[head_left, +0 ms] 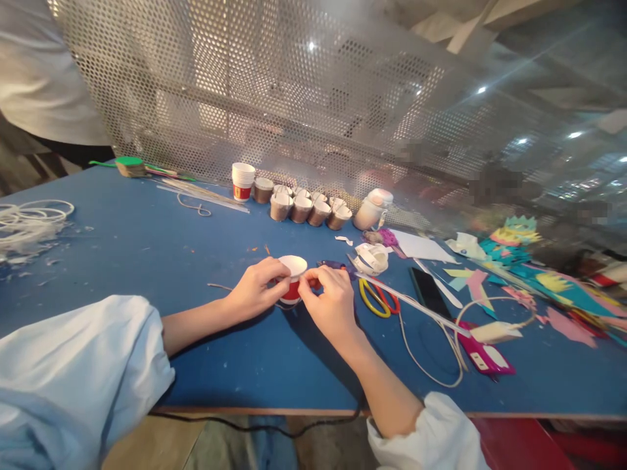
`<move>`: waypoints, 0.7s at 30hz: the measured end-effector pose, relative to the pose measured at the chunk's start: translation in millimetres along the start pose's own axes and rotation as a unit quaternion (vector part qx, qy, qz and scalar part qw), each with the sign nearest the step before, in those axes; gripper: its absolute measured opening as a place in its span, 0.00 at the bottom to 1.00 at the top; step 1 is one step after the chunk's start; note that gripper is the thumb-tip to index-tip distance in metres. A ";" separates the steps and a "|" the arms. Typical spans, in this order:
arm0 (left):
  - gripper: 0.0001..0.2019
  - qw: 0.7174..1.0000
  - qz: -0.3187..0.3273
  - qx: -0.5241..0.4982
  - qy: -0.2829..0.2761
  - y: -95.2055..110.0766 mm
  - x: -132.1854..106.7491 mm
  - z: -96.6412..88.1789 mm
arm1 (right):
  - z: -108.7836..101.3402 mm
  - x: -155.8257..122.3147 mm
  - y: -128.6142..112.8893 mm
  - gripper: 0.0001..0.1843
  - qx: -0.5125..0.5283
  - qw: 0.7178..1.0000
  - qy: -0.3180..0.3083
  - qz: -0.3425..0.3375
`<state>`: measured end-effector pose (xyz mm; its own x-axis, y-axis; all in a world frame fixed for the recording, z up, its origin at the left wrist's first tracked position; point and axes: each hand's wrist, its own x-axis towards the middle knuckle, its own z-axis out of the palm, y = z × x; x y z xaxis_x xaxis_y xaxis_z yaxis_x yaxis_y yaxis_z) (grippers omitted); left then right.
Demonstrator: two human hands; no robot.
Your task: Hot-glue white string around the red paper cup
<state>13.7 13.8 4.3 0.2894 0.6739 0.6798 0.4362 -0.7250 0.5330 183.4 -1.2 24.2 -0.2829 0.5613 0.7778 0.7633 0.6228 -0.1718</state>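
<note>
Left hand (259, 285) is pinching the left side of a red-and-white paper cup (294, 267), while the right hand (330, 297) is pressing thumb and fingertips together at its right edge; what they grip is unclear. The cup is facing mouth-up between both, over the blue table (235, 372). Scissors (375, 301) are lying rightward; brown cups (300, 210) are standing farther back.

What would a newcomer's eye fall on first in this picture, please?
Probably the red-and-white cup near the centre, with the left hand and right hand at either side of it. Next might come the brown cups clustered toward the far edge of the blue table, then the bright paper pieces scattered at its right.
</note>
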 end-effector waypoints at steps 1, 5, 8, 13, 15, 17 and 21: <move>0.07 1.000 0.003 0.001 -0.001 0.2 -0.1 -0.1 | -0.1 -0.3 0.3 0.09 0.001 1.000 -0.001 0.000; 0.07 1.000 0.003 0.001 -0.012 1.2 0.0 -1.3 | -0.2 -0.9 1.3 0.09 0.005 1.000 -0.003 0.004; 0.08 1.000 -0.011 -0.005 -0.028 2.4 0.6 -2.4 | -0.5 -1.1 1.5 0.08 0.007 1.000 -0.009 0.009; 0.08 0.998 -0.022 -0.022 -0.045 4.2 1.9 -5.1 | -1.5 -1.4 2.3 0.08 0.001 1.000 -0.022 0.015; 0.08 0.998 -0.026 -0.031 -0.056 4.8 2.8 -6.7 | -2.0 -1.7 2.8 0.09 -0.005 1.000 -0.026 0.016; 0.08 0.997 -0.027 -0.040 -0.064 5.6 3.8 -8.4 | -2.4 -2.0 3.3 0.09 -0.008 0.999 -0.031 0.015; 0.08 0.995 -0.039 -0.066 -0.071 6.3 5.8 -10.7 | -2.0 -2.9 3.8 0.08 -0.008 0.999 -0.034 0.014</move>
<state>9.0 11.5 16.9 0.3807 0.7358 0.5601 0.3501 -0.6753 0.6492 188.2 -1.6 22.5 -0.2990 0.6143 0.7303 0.7808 0.5974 -0.1828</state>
